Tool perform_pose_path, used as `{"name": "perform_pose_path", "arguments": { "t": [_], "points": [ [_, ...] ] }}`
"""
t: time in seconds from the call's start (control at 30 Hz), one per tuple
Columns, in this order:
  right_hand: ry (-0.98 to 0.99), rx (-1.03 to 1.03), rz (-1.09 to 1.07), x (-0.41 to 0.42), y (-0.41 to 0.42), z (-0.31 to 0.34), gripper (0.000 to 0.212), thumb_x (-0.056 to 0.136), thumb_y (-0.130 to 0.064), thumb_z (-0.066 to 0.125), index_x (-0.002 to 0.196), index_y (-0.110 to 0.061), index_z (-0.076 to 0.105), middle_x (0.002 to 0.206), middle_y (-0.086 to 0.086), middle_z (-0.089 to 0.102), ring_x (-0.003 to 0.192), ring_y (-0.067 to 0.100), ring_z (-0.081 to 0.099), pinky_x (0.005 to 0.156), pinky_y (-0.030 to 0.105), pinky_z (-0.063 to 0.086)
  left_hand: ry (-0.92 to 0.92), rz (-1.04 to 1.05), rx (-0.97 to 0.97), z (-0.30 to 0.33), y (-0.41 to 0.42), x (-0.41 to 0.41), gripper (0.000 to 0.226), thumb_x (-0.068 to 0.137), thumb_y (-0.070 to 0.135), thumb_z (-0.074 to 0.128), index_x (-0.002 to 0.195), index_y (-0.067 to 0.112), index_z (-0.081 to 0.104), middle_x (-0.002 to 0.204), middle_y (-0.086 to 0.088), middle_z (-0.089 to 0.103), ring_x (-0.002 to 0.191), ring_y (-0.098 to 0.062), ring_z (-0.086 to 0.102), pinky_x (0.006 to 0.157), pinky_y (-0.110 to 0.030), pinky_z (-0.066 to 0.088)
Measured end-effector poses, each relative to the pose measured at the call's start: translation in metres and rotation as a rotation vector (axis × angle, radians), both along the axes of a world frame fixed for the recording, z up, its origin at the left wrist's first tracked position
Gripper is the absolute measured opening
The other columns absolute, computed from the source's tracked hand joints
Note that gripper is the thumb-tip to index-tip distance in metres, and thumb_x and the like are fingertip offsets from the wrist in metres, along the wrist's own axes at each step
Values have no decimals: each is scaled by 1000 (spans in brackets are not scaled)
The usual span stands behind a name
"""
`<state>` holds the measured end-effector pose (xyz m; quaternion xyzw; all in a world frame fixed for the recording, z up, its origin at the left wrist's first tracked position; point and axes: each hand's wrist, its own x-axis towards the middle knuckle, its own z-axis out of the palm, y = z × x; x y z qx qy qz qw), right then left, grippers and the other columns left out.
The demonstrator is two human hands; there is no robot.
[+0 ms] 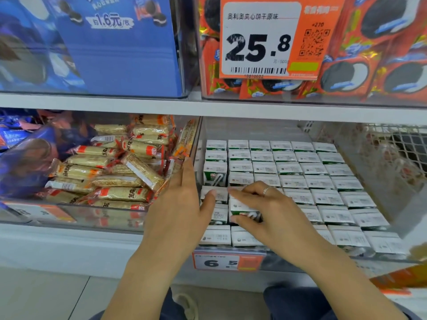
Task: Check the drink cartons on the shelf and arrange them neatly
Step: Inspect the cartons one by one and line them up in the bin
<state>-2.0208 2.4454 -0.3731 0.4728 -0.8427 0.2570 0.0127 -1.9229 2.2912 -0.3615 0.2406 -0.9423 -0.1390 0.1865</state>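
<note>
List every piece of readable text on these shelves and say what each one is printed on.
"奥利奥夹心饼干原味", "25.8" and "+270": orange price tag on the upper right bin.
"1.6元/枚": blue cookie box, upper left.
"6.5": small price tag below the drink cartons.
Carton tops, the barcode number and the snack bar wrappers: too small or blurred to read.

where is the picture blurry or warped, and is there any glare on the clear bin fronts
Head view: wide-angle bend bows the grey shelf edge; the blue biscuit packs at far left and the orange pack at lower right smear; the clear plastic bin front carries pale reflections; the big orange-and-white price tag and small white drink cartons stay fairly sharp.
</note>
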Motion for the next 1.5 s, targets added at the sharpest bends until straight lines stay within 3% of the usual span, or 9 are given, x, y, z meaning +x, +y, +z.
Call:
{"name": "perform_pose_path", "arguments": {
  "t": [0.17,0.33,0.47,0.67,1.0,1.13,1.33,1.43,1.5],
  "points": [
    [-27,2,29,-1,2,-1,23,91,-25,61,112,-28,70,108,-11,57,89,7,52,79,21,46,4,-2,-10,-1,0,1,77,95,54,39,153,20,2,157,-2,26,133,-24,43,88,-34,47],
    [-299,119,67,-13,21,11,14,73,-47,72,79,-54,62,110,-35,46,108,-13,42,88,9,32,-2,-5,-16,-1,0,0,78,95,53,40,153,17,2,155,-5,29,132,-24,44,88,-34,47],
    [-243,334,122,-14,19,19,23,71,-54,71,88,-52,55,119,-38,34,113,-12,32,93,17,29,-16,-1,-17,-1,1,-3,79,95,51,41,153,14,2,154,-8,31,129,-25,47,87,-34,47],
    [-87,384,147,-9,6,22,40,75,-58,66,112,-43,64,136,-23,36,119,0,37,96,29,39,-30,2,-17,1,3,-3,78,94,50,43,153,14,6,155,-7,30,132,-24,44,88,-33,47],
    [-328,-140,120,-11,17,31,19,63,-46,62,81,-41,64,106,-28,56,97,-2,58,80,13,48,-36,15,3,2,3,0,78,92,50,46,153,15,11,155,-6,31,132,-28,43,90,-37,46],
    [-585,-503,-35,-15,30,43,14,71,-34,64,85,-35,68,70,-6,69,51,2,53,47,14,38,46,-34,4,4,3,-1,71,92,42,50,151,13,23,154,-8,32,139,-25,30,111,-33,27],
    [-888,-792,-266,-20,24,41,17,78,-22,62,64,-19,70,61,-5,65,56,7,59,52,18,48,528,-177,289,15,17,-2,41,93,41,49,131,24,55,128,15,56,120,1,48,99,-9,33],
    [-997,-868,-308,-19,22,37,34,89,-16,57,57,-18,67,57,-5,62,56,9,60,51,22,51,489,-312,485,16,30,-3,45,85,57,51,126,39,55,126,27,55,122,5,48,100,-19,40],
    [-1036,-889,-336,-18,20,34,28,89,-19,59,63,-15,68,62,0,64,61,13,64,56,26,56,401,-359,437,14,38,-5,50,77,64,55,124,52,47,127,37,46,123,13,40,99,-9,32]
  ]
}}
